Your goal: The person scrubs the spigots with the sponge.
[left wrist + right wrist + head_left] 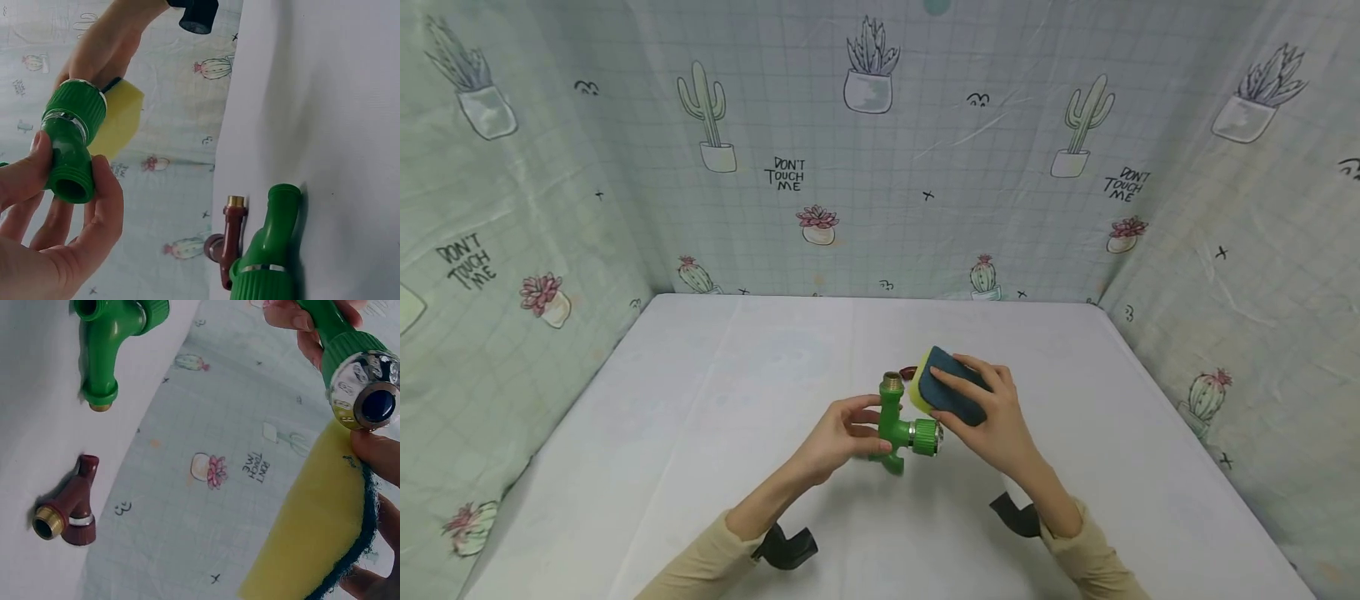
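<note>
A green plastic tap (891, 429) with a brass threaded end and a ribbed, silver-faced knob is held up over the table by my left hand (838, 437). Thumb and fingers grip its body in the left wrist view, where its open spout (72, 187) faces the camera. My right hand (996, 412) pinches a sponge (953, 390), yellow on one side with a dark blue-green scouring layer on the other. In the right wrist view the yellow side (306, 519) lies right beside the tap's knob (362, 387).
On the white table (737, 400) lie a second green tap (103, 359) and a smaller dark red tap (78, 506) with a brass end. Cloth walls (880, 167) printed with cacti enclose the back and sides. Black wrist devices (787, 548) sit by both sleeves.
</note>
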Motion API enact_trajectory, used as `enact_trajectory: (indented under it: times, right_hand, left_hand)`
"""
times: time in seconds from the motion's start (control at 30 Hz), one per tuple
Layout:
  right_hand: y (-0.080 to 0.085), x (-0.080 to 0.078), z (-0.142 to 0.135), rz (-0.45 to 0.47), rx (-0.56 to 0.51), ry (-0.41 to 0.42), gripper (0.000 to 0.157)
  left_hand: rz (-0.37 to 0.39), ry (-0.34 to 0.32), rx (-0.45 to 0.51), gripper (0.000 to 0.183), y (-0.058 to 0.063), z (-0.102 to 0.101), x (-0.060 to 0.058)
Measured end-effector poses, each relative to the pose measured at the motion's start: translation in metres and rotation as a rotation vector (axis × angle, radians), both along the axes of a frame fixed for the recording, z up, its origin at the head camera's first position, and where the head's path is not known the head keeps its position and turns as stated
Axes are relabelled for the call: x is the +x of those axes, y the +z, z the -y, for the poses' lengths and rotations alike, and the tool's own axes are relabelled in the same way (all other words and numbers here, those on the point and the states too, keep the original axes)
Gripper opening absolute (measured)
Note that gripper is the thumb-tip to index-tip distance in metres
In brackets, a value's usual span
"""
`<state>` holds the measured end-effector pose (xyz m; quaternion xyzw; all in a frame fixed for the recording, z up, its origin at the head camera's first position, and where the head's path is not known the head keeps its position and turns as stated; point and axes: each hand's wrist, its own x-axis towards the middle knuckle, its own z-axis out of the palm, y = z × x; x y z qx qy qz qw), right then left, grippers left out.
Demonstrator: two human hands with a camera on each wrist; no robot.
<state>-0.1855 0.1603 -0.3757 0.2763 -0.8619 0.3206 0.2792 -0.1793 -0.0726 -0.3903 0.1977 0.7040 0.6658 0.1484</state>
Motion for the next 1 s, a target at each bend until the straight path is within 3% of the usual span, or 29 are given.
enact_trajectory:
  times: [0.23, 0.43, 0.6, 0.7, 0.83, 1.0]
  right_hand:
    - [0.003, 0.005, -0.006, 0.034, -0.047, 0.037, 0.054]
    - [0.007, 0.010, -0.010, 0.038, -0.070, 0.081, 0.054]
    - [0.005, 0.015, -0.013, 0.013, -0.085, 0.099, 0.055]
    - [0.002, 0.018, -0.014, -0.005, -0.100, 0.101, 0.056]
    - [-0.003, 0.020, -0.012, -0.018, -0.101, 0.108, 0.057]
    - [-0.009, 0.019, -0.011, -0.005, -0.130, 0.105, 0.057]
  left_hand:
    - [0.082, 0.035, 0.038, 0.058, -0.002, -0.001, -0.001]
    - [0.116, 0.025, 0.154, 0.052, -0.006, -0.004, -0.002]
    - [0.122, 0.085, 0.170, 0.049, -0.005, -0.005, -0.003]
    - [0.184, 0.105, 0.206, 0.048, -0.004, -0.005, -0.005]
    - [0.311, 0.047, 0.286, 0.047, 0.000, -0.006, -0.006]
    - [0.445, -0.087, 0.375, 0.046, 0.005, -0.003, -0.005]
